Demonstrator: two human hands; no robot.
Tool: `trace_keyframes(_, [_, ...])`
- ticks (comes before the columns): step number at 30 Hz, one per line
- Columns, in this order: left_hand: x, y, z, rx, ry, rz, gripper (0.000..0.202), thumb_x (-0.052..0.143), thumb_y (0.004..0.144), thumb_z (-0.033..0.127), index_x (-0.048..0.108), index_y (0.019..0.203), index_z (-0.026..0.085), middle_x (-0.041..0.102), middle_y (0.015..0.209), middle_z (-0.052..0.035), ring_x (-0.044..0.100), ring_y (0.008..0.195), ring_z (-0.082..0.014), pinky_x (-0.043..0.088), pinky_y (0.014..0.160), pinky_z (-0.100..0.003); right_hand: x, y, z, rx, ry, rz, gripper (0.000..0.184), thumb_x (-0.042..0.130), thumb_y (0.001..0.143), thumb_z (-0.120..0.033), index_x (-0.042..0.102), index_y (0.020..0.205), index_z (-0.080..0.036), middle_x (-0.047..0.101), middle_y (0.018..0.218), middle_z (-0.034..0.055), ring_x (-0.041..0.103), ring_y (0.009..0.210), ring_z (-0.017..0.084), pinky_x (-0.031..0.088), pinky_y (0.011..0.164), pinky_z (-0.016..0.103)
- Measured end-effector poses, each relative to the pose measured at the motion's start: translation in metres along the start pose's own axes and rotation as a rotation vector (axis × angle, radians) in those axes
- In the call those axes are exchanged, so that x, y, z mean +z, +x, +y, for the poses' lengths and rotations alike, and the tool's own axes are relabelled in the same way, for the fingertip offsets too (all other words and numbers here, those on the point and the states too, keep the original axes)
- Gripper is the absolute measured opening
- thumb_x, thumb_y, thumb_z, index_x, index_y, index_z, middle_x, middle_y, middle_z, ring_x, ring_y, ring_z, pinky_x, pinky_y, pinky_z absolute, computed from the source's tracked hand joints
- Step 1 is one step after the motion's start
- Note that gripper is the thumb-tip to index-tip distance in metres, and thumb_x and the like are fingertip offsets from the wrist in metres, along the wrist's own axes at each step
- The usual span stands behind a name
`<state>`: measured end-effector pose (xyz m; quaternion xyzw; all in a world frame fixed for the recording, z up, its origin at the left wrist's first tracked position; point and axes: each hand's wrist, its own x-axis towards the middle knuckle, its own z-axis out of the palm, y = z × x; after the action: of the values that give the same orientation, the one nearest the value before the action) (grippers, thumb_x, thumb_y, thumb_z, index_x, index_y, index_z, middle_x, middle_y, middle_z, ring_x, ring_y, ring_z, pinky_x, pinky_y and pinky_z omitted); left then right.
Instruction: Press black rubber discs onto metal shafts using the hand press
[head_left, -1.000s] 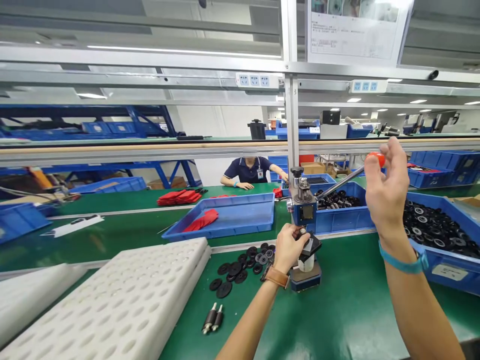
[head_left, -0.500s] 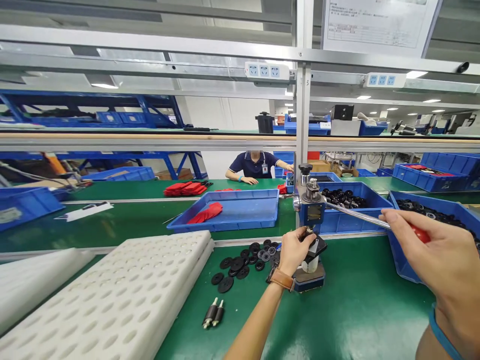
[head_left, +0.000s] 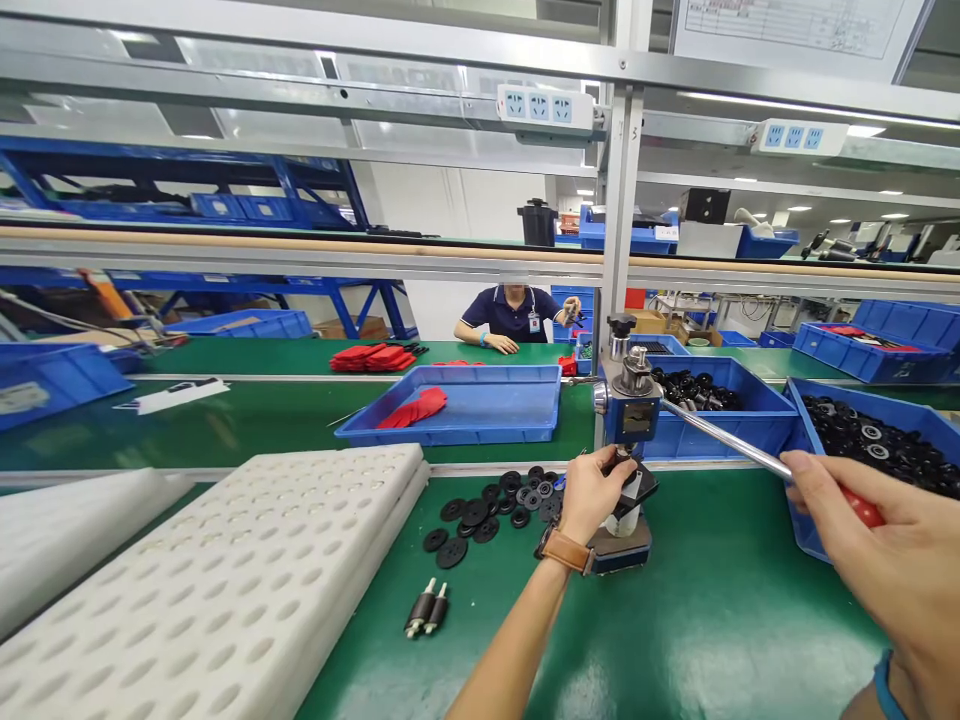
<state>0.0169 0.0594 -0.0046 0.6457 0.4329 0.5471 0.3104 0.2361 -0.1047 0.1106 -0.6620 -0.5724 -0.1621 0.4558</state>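
A small blue hand press (head_left: 632, 415) with a silver top stands on the green bench. My right hand (head_left: 892, 550) is closed round the red grip (head_left: 862, 507) of its long metal lever (head_left: 727, 440). My left hand (head_left: 598, 490), with a brown watch strap on the wrist, pinches at the spot under the press ram. What its fingertips hold is mostly hidden; something dark shows there. Just beside them a black plate (head_left: 643, 486) rests above a whitish block (head_left: 622, 522) on the press base. Several black discs (head_left: 474, 512) lie left of this hand.
Two dark rollers (head_left: 426, 608) with white ends lie in front. White foam trays (head_left: 225, 560) with round holes fill the left. Behind are a shallow blue tray (head_left: 495, 400) with a red piece and blue bins (head_left: 720, 435) of black parts. A co-worker (head_left: 517, 315) sits opposite.
The lever slopes down a little more, with my right hand still on it. My left hand stays at the press. The co-worker's hand has risen with a dark thing in it. The view has shifted slightly.
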Motion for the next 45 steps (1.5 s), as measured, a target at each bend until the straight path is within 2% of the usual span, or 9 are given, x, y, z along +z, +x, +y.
trace_keyframes(5, [-0.001,-0.001,0.002,-0.006,0.006,-0.003,0.018,0.071,0.082,0.034,0.078,0.078,0.018,0.077,0.074,-0.0039,0.068,0.071,-0.0205,0.05,0.061,-0.025,0.006,-0.019,0.016,-0.071,-0.097,-0.023,0.044,0.054,0.098,-0.058,0.083,0.1,-0.026,0.071,0.064,0.0021,0.064,0.05,0.019,0.046,0.047,0.028])
trace_keyframes(9, [-0.002,0.0,0.003,-0.011,0.01,-0.016,0.02,0.07,0.082,0.036,0.078,0.08,0.018,0.077,0.074,-0.0039,0.068,0.071,-0.0208,0.05,0.061,-0.025,0.0,0.006,0.012,-0.255,-0.297,-0.263,0.04,0.048,0.099,-0.053,0.082,0.093,-0.032,0.069,0.06,0.0018,0.062,0.045,0.022,0.033,0.041,0.031])
trace_keyframes(12, [-0.002,0.0,0.002,-0.015,0.009,-0.033,0.022,0.069,0.083,0.038,0.077,0.079,0.018,0.076,0.074,-0.0036,0.067,0.07,-0.0198,0.049,0.061,-0.024,0.002,0.023,0.001,-0.323,-0.418,-0.308,0.033,0.048,0.097,-0.04,0.079,0.091,-0.031,0.072,0.067,0.0027,0.066,0.054,0.025,0.033,0.047,0.032])
trace_keyframes(15, [-0.003,0.0,0.002,-0.018,0.006,-0.044,0.023,0.067,0.084,0.039,0.075,0.079,0.017,0.075,0.075,-0.0036,0.066,0.069,-0.0191,0.048,0.061,-0.024,0.01,0.017,-0.004,-0.344,-0.439,-0.325,0.033,0.048,0.097,-0.037,0.078,0.109,-0.03,0.072,0.066,0.002,0.066,0.053,0.024,0.031,0.047,0.031])
trace_keyframes(18, [-0.003,0.0,0.001,-0.023,0.004,-0.047,0.025,0.067,0.084,0.04,0.074,0.077,0.017,0.074,0.073,-0.0039,0.065,0.068,-0.019,0.047,0.059,-0.024,0.017,0.0,-0.001,-0.31,-0.441,-0.304,0.037,0.046,0.1,-0.04,0.075,0.122,-0.034,0.068,0.057,-0.0004,0.062,0.045,0.024,0.025,0.044,0.03])
trace_keyframes(24, [-0.004,-0.001,0.001,-0.029,-0.014,-0.05,0.023,0.068,0.084,0.038,0.076,0.081,0.016,0.076,0.077,-0.0051,0.067,0.072,-0.0201,0.049,0.062,-0.025,0.017,-0.006,-0.003,-0.281,-0.413,-0.293,0.037,0.044,0.1,-0.038,0.076,0.12,-0.037,0.061,0.049,-0.0024,0.061,0.044,0.024,0.023,0.044,0.03])
trace_keyframes(29, [-0.003,-0.002,0.004,-0.025,-0.033,-0.064,0.022,0.067,0.085,0.036,0.076,0.082,0.017,0.077,0.078,-0.0034,0.067,0.07,-0.019,0.047,0.061,-0.024,0.025,-0.02,-0.001,-0.269,-0.431,-0.186,0.04,0.043,0.102,-0.038,0.076,0.124,-0.033,0.069,0.059,-0.0006,0.062,0.045,0.024,0.03,0.044,0.031])
trace_keyframes(38, [-0.003,-0.003,0.005,-0.035,-0.048,-0.057,0.02,0.067,0.084,0.036,0.074,0.078,0.018,0.076,0.078,-0.0031,0.067,0.07,-0.0191,0.047,0.06,-0.024,0.024,-0.021,0.002,-0.272,-0.439,-0.231,0.04,0.042,0.104,-0.04,0.073,0.129,-0.037,0.066,0.053,-0.002,0.061,0.044,0.024,0.031,0.043,0.03])
trace_keyframes(45, [-0.002,-0.003,0.003,-0.041,-0.049,-0.059,0.02,0.066,0.085,0.035,0.075,0.083,0.018,0.077,0.08,-0.0034,0.068,0.073,-0.0198,0.049,0.063,-0.025,0.035,-0.039,0.004,-0.217,-0.338,-0.133,0.041,0.043,0.105,-0.042,0.076,0.127,-0.03,0.075,0.071,0.0027,0.06,0.047,0.019,0.034,0.045,0.028])
